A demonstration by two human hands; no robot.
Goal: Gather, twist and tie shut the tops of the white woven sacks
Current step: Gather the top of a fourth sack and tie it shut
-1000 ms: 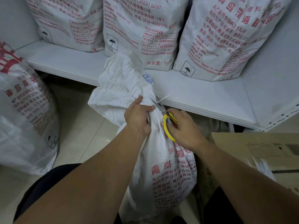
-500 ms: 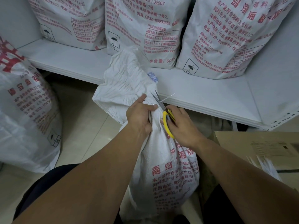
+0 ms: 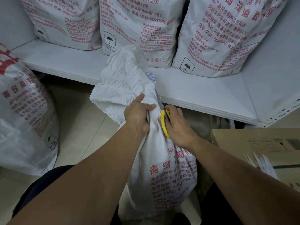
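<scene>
Head view, down over two bare forearms. Across the back, white metal shelf with three printed sacks standing upright side by side on it, red lettering and umbrella marks facing out. On the tiled floor at far left, a fourth sack of the same kind, full. In the middle, on the floor just in front of the shelf edge, the woven sack in hand, body printed red, its plain crumpled top bunched above a narrow neck and leaning up against the shelf front. At lower right, brown cardboard box with a loose sheaf of thin white strips lying on it, possibly ties. Left hand wrapped round the gathered neck from the left, fingers curled into the cloth, thumb stretched forward over it. Right hand just beside it on the neck's right, closed round yellow-handled scissors, blades pointing up along the neck and too blurred to tell apart. Small blue-patterned scrap peeking out beside the top
</scene>
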